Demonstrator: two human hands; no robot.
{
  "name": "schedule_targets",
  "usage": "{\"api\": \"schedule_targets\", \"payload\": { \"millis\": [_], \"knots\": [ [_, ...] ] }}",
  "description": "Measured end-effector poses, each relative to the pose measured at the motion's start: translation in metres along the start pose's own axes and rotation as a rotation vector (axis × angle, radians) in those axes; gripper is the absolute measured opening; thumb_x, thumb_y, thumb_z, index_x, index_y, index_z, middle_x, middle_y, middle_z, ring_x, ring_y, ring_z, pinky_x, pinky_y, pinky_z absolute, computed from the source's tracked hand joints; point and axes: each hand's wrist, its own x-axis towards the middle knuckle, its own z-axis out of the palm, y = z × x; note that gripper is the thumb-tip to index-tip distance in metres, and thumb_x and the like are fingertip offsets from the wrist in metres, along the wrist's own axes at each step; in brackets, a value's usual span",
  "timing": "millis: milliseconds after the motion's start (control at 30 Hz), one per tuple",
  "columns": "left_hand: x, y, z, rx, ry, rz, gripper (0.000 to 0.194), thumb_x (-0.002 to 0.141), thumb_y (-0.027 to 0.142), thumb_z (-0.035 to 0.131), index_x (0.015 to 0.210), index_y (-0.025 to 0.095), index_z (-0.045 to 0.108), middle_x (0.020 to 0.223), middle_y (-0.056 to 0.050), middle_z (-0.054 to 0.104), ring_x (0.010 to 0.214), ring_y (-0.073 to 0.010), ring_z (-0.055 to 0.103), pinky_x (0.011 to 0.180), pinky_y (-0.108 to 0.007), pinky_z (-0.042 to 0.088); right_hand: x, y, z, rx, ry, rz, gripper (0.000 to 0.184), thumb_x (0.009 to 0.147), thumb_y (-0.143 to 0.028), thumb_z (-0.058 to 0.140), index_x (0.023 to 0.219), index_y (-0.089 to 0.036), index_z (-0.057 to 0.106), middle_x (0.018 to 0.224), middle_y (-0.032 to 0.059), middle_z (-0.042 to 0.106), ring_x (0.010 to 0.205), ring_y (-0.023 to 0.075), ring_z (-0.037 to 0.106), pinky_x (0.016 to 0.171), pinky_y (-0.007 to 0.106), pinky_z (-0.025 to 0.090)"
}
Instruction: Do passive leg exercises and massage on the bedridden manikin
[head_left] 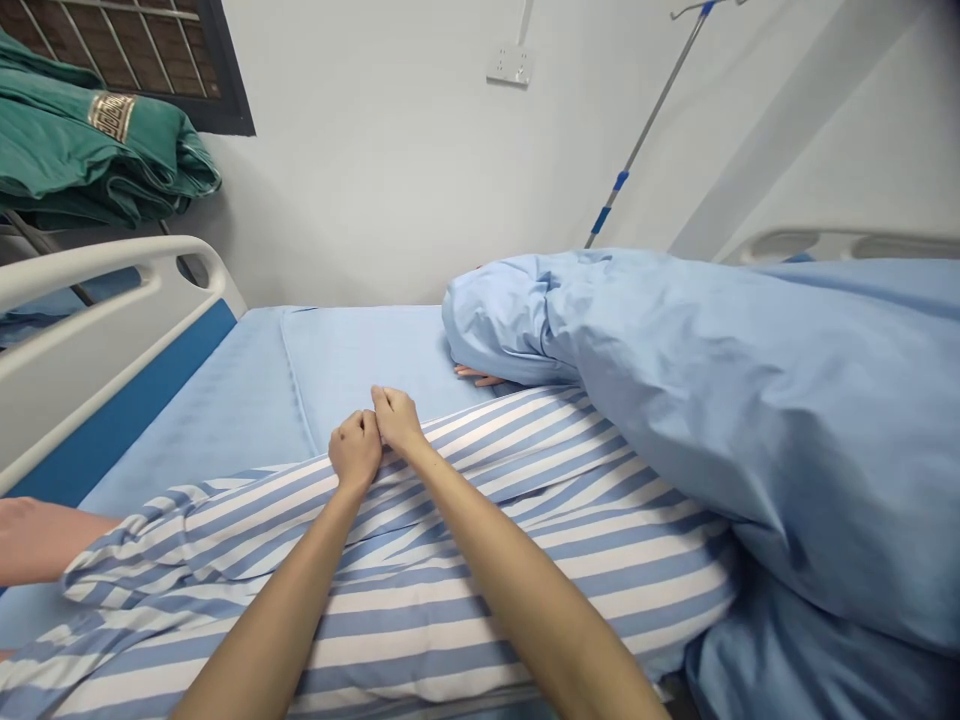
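Note:
My left hand [355, 450] is closed in a fist at the far edge of a pair of blue-and-white striped trousers [465, 590]. Right beside it, touching or nearly so, my right hand [397, 417] is also curled into a fist, with its thumb side up. Both rest on or just above the far trouser leg; whether cloth is pinched inside the fingers is hidden. The trousers are on a figure lying across the bed, whose bare foot or lower leg [52, 540] shows at the left. Fingertips [478, 376] of the lying figure peek out under a light blue quilt [697, 380].
The bed has a light blue sheet [367, 345] and a white-and-blue end board [150, 370] on the left. Green folded cloth [90, 150] hangs beyond that board. A drip pole [649, 125] stands at the back, near a wall socket [510, 65].

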Motion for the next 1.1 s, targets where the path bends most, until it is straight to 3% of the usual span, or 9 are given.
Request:
{"api": "schedule_targets", "payload": {
  "millis": [100,200,433,633,767,867,1000,1100],
  "knots": [
    [-0.001,-0.001,0.001,0.001,0.006,-0.017,0.035,0.081,0.033,0.033,0.054,0.021,0.052,0.06,-0.003,0.059,0.057,-0.0144,0.043,0.054,-0.026,0.022,0.006,-0.018,-0.025,-0.198,-0.046,-0.164,0.039,0.089,-0.038,0.034,0.054,-0.02,0.037,0.051,-0.0046,0.038,0.052,0.01,0.034,0.053,0.024,0.023],
    [-0.002,-0.001,0.003,0.001,0.011,-0.026,0.035,0.081,0.034,0.033,0.053,0.021,0.051,0.057,-0.002,0.057,0.056,-0.0139,0.041,0.054,-0.026,0.021,0.008,-0.021,-0.041,-0.279,-0.042,-0.212,0.039,0.09,-0.038,0.032,0.056,-0.02,0.038,0.052,-0.004,0.039,0.052,0.01,0.035,0.054,0.024,0.023],
    [-0.003,0.002,0.004,0.03,0.034,0.011,0.035,0.081,0.035,0.034,0.05,0.02,0.042,0.053,0.001,0.049,0.054,-0.0122,0.037,0.054,-0.025,0.022,-0.006,0.022,-0.034,-0.286,-0.055,-0.099,0.038,0.089,-0.035,0.034,0.055,-0.02,0.041,0.052,-0.0025,0.043,0.053,0.0111,0.037,0.054,0.025,0.023],
    [0.0,0.013,0.005,-0.049,-0.012,0.017,0.035,0.078,0.035,0.037,0.046,0.02,0.035,0.046,0.003,0.037,0.05,-0.0106,0.035,0.051,-0.025,0.024,0.0,0.032,-0.04,0.092,0.025,-0.02,0.044,0.088,-0.043,0.03,0.051,-0.02,0.037,0.047,-0.0042,0.038,0.049,0.0099,0.036,0.051,0.023,0.026],
    [0.006,0.049,0.011,-0.319,-0.014,0.089,0.033,0.076,0.036,0.038,0.048,0.02,0.037,0.045,0.005,0.034,0.048,-0.0095,0.035,0.05,-0.023,0.028,0.007,0.034,-0.042,0.36,0.071,0.043,0.042,0.085,-0.044,0.034,0.05,-0.02,0.038,0.045,-0.005,0.038,0.047,0.0093,0.036,0.049,0.022,0.029],
    [0.006,0.075,0.024,-0.489,0.009,0.065,0.031,0.076,0.036,0.038,0.05,0.021,0.035,0.047,0.005,0.034,0.048,-0.0092,0.036,0.049,-0.023,0.032,0.011,0.033,-0.044,0.548,0.106,0.138,0.038,0.082,-0.042,0.038,0.051,-0.021,0.036,0.042,-0.006,0.034,0.042,0.0089,0.033,0.044,0.022,0.028],
    [-0.005,0.079,0.047,-0.368,0.085,-0.07,0.03,0.077,0.033,0.035,0.05,0.02,0.04,0.05,0.002,0.045,0.052,-0.0116,0.042,0.051,-0.024,0.031,0.014,0.03,-0.05,0.765,0.125,0.283,0.033,0.079,-0.039,0.042,0.053,-0.022,0.033,0.04,-0.0076,0.027,0.038,0.0079,0.025,0.039,0.023,0.023],
    [-0.013,0.069,0.057,-0.206,0.079,-0.074,0.033,0.079,0.033,0.032,0.055,0.021,0.051,0.063,-0.002,0.06,0.06,-0.0146,0.048,0.055,-0.026,0.03,0.016,0.03,-0.051,0.79,0.191,0.282,0.031,0.077,-0.038,0.044,0.053,-0.022,0.032,0.042,-0.008,0.027,0.04,0.0077,0.025,0.04,0.023,0.025]
  ]
}}
